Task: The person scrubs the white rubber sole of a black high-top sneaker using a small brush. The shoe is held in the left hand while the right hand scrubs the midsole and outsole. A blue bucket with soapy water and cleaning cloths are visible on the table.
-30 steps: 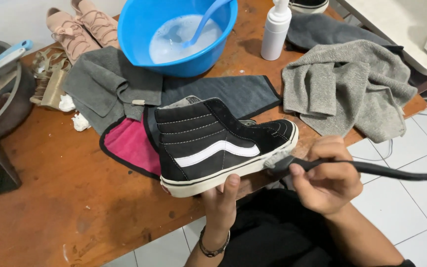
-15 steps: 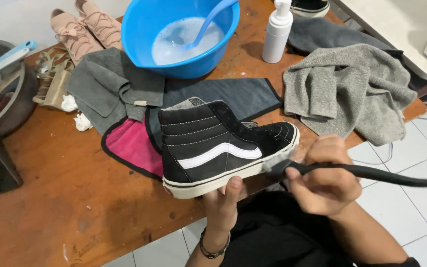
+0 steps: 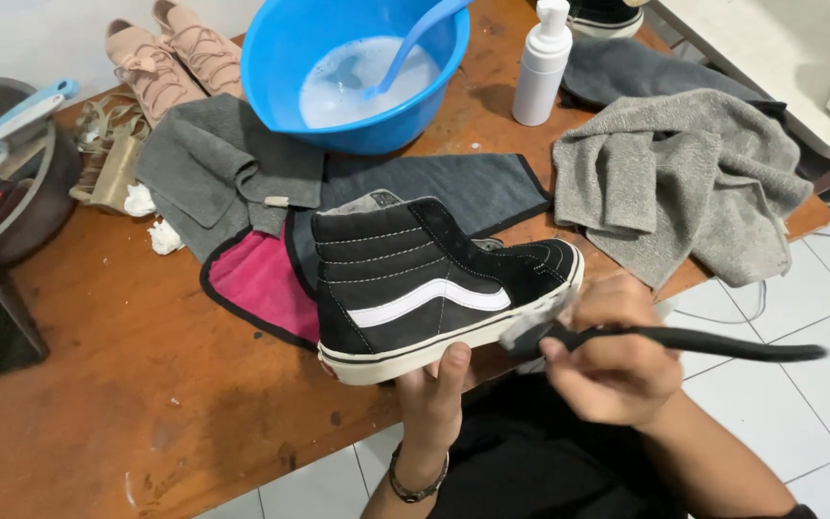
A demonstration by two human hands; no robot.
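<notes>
Right hand [image 3: 612, 360]: grip closed around a long black-handled brush [image 3: 684, 339], bristles at the toe-side white sole edge of the black high-top canvas shoe with white stripe [image 3: 434, 284]. Left hand [image 3: 434, 394]: grip closed under the sole, holding the shoe above the near edge of the brown wooden surface [image 3: 146, 384]. We judge scrubbing mid-way; the sole shows no foam. Far off, the blue plastic basin of soapy water [image 3: 357, 67].

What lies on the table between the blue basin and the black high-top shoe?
In the head view, a dark grey cloth lies between the basin and the shoe.
</notes>
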